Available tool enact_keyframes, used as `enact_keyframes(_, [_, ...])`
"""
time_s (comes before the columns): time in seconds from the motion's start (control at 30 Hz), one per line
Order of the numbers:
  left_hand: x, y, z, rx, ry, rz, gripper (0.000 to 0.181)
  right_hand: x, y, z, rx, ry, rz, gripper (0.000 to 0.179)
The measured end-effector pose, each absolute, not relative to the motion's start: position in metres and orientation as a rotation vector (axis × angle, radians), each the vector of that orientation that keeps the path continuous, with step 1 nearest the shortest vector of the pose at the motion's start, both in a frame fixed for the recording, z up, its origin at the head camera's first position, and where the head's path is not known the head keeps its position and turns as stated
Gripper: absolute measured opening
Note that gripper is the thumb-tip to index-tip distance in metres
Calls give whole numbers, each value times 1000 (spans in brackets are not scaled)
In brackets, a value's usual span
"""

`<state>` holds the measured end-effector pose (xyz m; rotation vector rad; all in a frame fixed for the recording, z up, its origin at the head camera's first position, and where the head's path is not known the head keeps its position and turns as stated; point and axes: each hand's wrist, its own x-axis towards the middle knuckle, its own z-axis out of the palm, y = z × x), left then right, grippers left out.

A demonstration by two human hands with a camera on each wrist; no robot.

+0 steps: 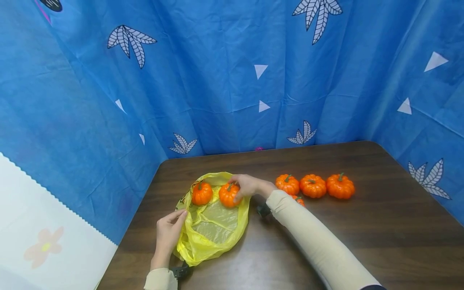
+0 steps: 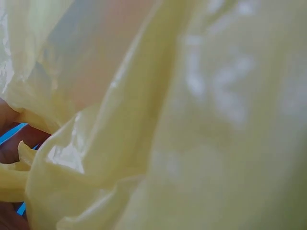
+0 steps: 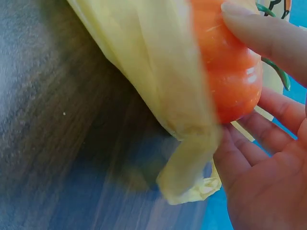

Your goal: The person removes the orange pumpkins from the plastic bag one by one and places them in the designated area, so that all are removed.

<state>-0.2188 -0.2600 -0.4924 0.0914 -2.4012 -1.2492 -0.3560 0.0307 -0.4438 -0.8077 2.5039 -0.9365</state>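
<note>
Clock directions run from the middle of the bag, seen from above with 12 away from the person. Nearest, at about 8 o'clock, the left hand pinches the rim of the yellow plastic bag between thumb and fingertips. That pinch seems best held steady and slightly outward, since the film is thin and limp and could fold inward.

Beyond it, the right hand reaches over the rim between 1 and 2 o'clock, its thumb and fingers around a ribbed orange pumpkin. This pumpkin is within the mouth at 1 o'clock, stem up; in the right wrist view the bag's edge hangs in front of part of it. Good practice would be to lower it before loosening the fingers, then lift the hand straight up so that the rim is not dragged along.

A 2nd pumpkin sits in the bag at 11 o'clock, just beside the held pumpkin; a gentle placement should avoid knocking it.

Farther off, between 2 and 3 o'clock, 4 more pumpkins stand on the brown worktop, 1 of them partly hidden by the right sleeve.
</note>
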Motion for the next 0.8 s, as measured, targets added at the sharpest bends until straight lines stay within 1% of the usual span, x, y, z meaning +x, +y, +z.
enact_keyframes(0.23, [-218, -259, -491, 122, -2419, -1257, 19, -351, 28, -442, -853, 2487, -907, 73])
enact_keyframes(0.5, [-218, -258, -492, 127, -2408, -1230, 17, -344, 23, -437, -972, 2485, -847, 69])
enact_keyframes(0.8, [-218, -258, -492, 117, -2402, -1233, 17, -338, 23, -437, -978, 2416, -901, 73])
